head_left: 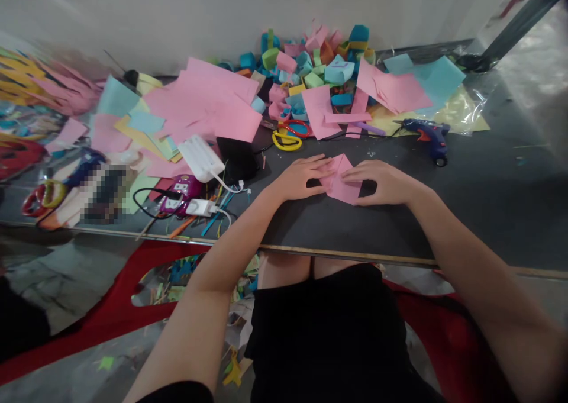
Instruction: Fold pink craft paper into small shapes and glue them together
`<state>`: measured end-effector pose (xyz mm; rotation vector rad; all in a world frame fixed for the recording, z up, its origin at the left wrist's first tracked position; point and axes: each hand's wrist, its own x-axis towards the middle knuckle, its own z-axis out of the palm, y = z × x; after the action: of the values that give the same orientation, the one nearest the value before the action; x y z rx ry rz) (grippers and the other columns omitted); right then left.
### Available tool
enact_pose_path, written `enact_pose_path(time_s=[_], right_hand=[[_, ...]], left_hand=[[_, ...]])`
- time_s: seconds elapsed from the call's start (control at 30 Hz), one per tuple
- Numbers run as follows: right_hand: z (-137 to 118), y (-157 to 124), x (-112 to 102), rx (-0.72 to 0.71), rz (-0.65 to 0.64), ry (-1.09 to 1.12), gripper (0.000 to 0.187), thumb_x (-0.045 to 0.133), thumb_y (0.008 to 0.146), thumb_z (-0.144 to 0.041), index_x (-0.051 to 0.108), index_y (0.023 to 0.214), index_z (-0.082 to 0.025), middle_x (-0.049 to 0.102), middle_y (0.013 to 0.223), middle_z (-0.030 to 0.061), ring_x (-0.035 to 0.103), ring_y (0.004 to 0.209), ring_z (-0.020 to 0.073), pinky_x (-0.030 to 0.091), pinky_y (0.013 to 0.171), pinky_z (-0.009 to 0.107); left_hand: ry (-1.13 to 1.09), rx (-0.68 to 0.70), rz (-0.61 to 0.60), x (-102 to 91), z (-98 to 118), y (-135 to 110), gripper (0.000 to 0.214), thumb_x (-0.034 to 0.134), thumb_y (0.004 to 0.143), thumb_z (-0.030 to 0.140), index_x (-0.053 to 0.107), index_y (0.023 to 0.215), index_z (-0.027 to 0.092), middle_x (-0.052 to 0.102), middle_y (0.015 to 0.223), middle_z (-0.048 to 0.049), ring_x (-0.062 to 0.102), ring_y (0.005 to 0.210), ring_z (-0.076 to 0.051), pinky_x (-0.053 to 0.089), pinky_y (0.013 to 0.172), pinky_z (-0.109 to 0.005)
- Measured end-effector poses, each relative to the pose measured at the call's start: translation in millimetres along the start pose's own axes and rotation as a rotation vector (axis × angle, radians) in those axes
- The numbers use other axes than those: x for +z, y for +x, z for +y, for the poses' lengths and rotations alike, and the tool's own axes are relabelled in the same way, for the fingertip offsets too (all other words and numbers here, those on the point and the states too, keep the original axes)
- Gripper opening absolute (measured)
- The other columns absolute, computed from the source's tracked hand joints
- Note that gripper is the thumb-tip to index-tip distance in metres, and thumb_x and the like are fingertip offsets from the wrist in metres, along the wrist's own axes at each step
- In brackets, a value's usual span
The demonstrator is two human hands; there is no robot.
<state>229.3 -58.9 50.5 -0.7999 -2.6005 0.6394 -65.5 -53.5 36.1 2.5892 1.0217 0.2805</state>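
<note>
A small folded piece of pink paper [341,185] lies on the dark table in front of me, with crease lines running to a point at its top. My left hand [298,178] grips its left side, fingers over the paper and thumb at the lower edge. From the other side my right hand [386,181] holds the paper, its fingertips on top and its thumb at the lower right corner. Just beyond my hands lie red and yellow handled scissors [287,138]. To the right rests a blue glue gun [432,135].
Folded paper pieces in several colours [310,65] are heaped against the wall. Large pink sheets [204,104] lie at the left, near a white power bank [199,157] and a purple power strip [184,190] with cables. The table's front edge [346,255] is close to my lap.
</note>
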Motion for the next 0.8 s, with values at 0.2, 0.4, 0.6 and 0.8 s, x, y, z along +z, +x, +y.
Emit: enact_pose_path(time_s=[0.2,0.4,0.6,0.8], right_hand=[[0.1,0.1,-2.6,0.003,-0.066,0.035,0.014,0.076,0.088,-0.04,0.085,0.092,-0.03,0.077,0.133,0.0052,0.07,0.122,0.0294,0.051,0.11,0.051],[-9.4,4.9,2.0,0.019,0.0,0.118,0.018,0.066,0.093,-0.037,0.077,0.084,-0.025,0.08,0.123,0.0078,0.072,0.115,0.0268,0.054,0.103,0.047],[-15.4,14.9,15.8,0.246,0.18,0.088,0.014,0.063,0.09,-0.031,0.074,0.091,-0.023,0.08,0.09,0.0049,0.07,0.079,0.02,0.054,0.079,0.035],[-11.4,21.1,28.6,0.317,0.28,0.133,0.015,0.064,0.087,-0.026,0.076,0.095,-0.022,0.08,0.089,0.0049,0.07,0.075,0.0196,0.055,0.075,0.035]], left_hand=[[-0.009,-0.009,-0.014,-1.0,0.8,0.3,0.054,0.067,0.1,0.046,0.058,0.152,0.033,0.044,0.169,-0.0087,0.04,0.159,-0.03,0.037,0.124,-0.056],[0.004,-0.003,0.001,1.3,-0.8,-0.5,0.055,0.067,0.1,0.047,0.058,0.152,0.034,0.043,0.169,-0.008,0.041,0.158,-0.03,0.038,0.124,-0.055],[0.029,0.002,-0.004,1.0,2.8,-1.0,0.053,0.066,0.1,0.043,0.059,0.151,0.031,0.044,0.168,-0.0095,0.042,0.158,-0.031,0.039,0.124,-0.056],[0.021,0.024,0.05,2.3,4.7,0.2,0.053,0.071,0.096,0.035,0.063,0.148,0.03,0.049,0.165,-0.0102,0.046,0.155,-0.031,0.042,0.123,-0.057]])
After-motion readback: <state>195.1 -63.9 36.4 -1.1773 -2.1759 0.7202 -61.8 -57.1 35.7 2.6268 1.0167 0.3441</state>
